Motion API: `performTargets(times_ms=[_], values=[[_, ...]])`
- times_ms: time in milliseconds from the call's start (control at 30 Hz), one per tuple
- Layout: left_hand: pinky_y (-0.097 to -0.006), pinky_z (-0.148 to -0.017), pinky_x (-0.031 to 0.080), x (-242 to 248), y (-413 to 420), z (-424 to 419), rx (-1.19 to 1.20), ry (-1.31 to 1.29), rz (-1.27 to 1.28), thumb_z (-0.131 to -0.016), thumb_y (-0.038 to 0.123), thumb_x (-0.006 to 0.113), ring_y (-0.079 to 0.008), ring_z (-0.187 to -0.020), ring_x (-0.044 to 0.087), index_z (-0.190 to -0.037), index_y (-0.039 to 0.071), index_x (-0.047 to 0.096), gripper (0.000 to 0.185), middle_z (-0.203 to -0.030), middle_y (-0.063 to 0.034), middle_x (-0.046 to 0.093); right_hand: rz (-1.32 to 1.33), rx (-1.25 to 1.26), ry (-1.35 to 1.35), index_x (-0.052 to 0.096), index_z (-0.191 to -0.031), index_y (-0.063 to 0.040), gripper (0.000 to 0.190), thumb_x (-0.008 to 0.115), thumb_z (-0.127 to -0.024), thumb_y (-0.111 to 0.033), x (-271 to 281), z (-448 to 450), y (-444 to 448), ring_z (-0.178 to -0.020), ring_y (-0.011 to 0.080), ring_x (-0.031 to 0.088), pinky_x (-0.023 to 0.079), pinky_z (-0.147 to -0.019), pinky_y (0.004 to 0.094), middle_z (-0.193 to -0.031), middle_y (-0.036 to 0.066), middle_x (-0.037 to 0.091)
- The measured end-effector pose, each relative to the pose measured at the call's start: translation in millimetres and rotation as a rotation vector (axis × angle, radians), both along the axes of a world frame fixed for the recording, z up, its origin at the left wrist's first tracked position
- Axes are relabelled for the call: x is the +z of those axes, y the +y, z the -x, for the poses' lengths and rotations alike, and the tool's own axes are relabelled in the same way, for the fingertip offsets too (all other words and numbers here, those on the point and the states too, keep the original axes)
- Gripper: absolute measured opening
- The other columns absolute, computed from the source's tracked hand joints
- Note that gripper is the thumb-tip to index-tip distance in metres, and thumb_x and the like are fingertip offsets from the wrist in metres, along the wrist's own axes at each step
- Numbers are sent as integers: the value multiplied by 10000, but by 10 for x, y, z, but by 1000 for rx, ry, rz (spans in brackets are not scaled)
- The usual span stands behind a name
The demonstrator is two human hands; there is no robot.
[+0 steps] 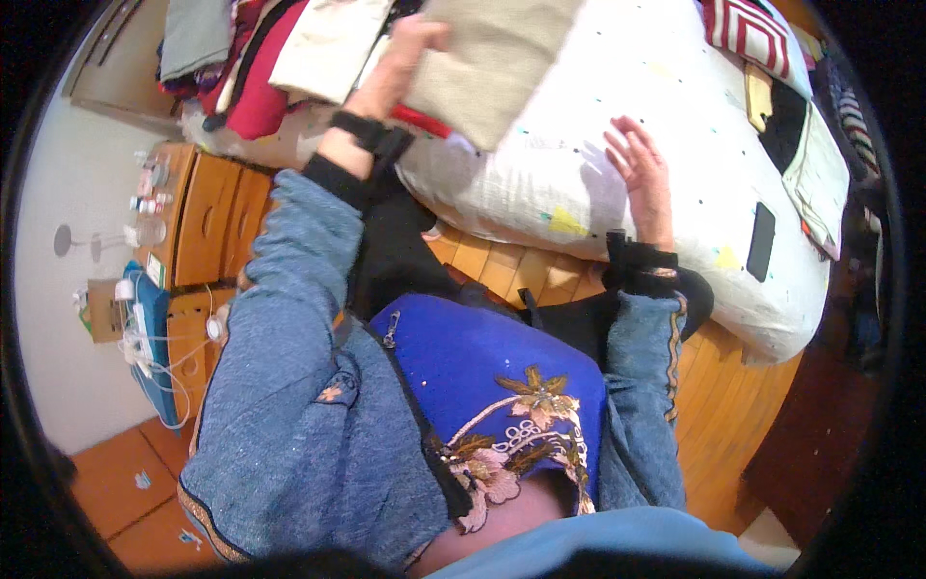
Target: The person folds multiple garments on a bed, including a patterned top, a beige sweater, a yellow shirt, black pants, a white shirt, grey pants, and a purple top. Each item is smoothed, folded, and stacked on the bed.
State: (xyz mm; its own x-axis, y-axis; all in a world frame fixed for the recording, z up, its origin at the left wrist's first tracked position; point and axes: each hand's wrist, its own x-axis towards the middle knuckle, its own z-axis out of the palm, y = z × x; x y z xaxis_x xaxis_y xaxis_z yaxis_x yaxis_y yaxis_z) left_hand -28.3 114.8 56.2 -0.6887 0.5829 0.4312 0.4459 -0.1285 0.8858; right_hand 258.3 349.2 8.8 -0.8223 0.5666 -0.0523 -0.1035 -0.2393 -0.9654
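Note:
My left hand grips the left edge of a folded beige cloth, its thumb lying over the fabric. The other fingers are mostly hidden. A red strip shows beneath the cloth's near left side. Over the white patterned bed cover, my right hand is raised with the fingers apart and nothing in it. To the left of my left hand lie a folded cream cloth, a crimson garment and a folded grey cloth.
A dark smartphone lies at the bed's right side, near a pale folded cloth and a red-and-white cushion. On the left stands a wooden drawer cabinet with small bottles on top. White cables hang beside it.

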Motion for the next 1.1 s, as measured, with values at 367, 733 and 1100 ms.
performTargets(times_ms=[367,733,1100], values=[[-513,-1009,431,-895,-157,1155,396,121,944,-860,434,526,-456,-1186,566,-1151,-55,638,580,-1248,-322,603,37,-47,-214,653,-1149,-36,288,690,-930,-219,-569,-239,37,-909,121,599,497,-819,276,-1001,19,658],[-553,-1180,237,-308,135,196,370,1075,870,-954,403,512,-323,-1495,260,-1585,147,243,732,-1626,-141,271,-446,-118,-381,678,-1141,-1,309,640,-882,-164,-640,-186,4,-977,203,675,535,-882,333,-1038,122,723],[-549,-1202,189,-534,409,20,280,878,1114,-981,477,489,-299,-1497,271,-1563,131,306,702,-1613,-134,308,-330,-91,-355,687,-1151,-15,316,648,-863,-141,-727,-289,82,-1012,206,675,540,-898,334,-1091,112,721]])
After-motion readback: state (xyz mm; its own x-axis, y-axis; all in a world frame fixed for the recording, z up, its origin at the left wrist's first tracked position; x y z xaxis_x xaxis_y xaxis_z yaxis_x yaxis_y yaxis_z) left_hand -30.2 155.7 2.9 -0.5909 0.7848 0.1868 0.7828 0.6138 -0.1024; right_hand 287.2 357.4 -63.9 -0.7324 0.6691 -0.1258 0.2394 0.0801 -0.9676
